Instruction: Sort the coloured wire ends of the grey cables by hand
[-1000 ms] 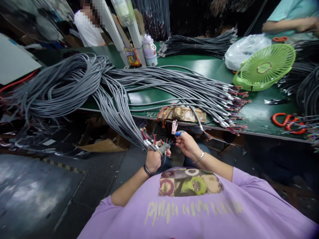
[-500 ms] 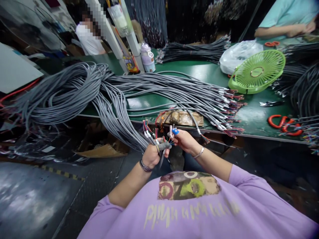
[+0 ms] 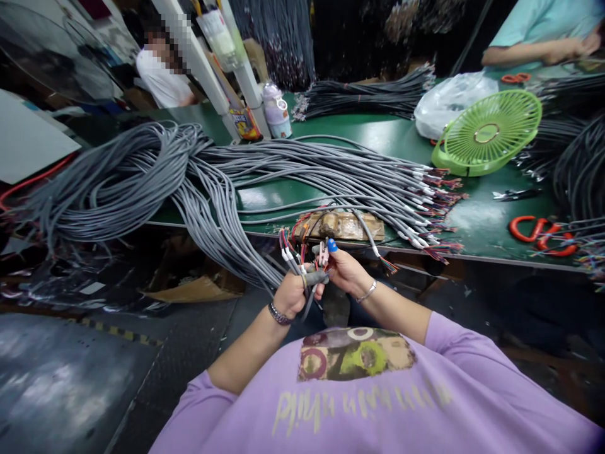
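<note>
My left hand (image 3: 292, 294) is closed round the ends of a few grey cables (image 3: 246, 249) that hang off the green table (image 3: 406, 142); coloured inner wires (image 3: 293, 244) stick up from the fist. My right hand (image 3: 347, 271) is pinched just to the right of it, a blue cap (image 3: 332, 245) on one fingertip, its fingers on the thin wire ends beside a small pink clip (image 3: 322, 253). Both hands are held below the table's front edge, above my lap.
A big bundle of grey cables (image 3: 142, 176) sprawls over the table. A taped block (image 3: 343, 224) sits at the front edge. A green fan (image 3: 491, 132), red scissors (image 3: 539, 230), a plastic bag (image 3: 454, 98) and black cables (image 3: 368, 94) lie farther off. Other people work at the back.
Both hands have risen slightly toward the table edge and drawn closer together; the right hand's fingers now meet the wire ends held in the left fist.
</note>
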The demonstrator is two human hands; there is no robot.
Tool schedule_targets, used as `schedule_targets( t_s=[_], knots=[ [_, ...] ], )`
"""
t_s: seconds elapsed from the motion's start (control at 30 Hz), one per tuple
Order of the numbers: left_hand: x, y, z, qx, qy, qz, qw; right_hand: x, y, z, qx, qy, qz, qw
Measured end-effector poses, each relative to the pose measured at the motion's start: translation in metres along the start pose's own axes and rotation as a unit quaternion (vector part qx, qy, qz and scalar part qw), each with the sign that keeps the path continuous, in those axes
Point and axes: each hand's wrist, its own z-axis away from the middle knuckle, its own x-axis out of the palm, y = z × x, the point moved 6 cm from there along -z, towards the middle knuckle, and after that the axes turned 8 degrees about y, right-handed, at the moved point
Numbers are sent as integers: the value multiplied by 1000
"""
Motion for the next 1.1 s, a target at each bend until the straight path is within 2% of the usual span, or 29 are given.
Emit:
schedule_targets(
  t_s=[0.3,0.47,0.6,0.77,0.9,1.1],
  knots=[
    [-1,1,3,18,15,-8,1000,2,3,8,50,-4,-18,999],
    [-4,1,16,71,18,-18,997,-3,1,12,73,-27,-7,997],
    [-5,2,24,128,57,-15,990,-1,-2,12,48,-38,10,998],
    [0,4,24,169,94,-4,981,-1,-3,12,17,-15,26,999],
    [3,5,19,180,108,-2,978,2,-3,12,24,-15,27,999],
    [4,0,13,168,120,-8,979,14,0,18,67,-66,53,994]
  ],
)
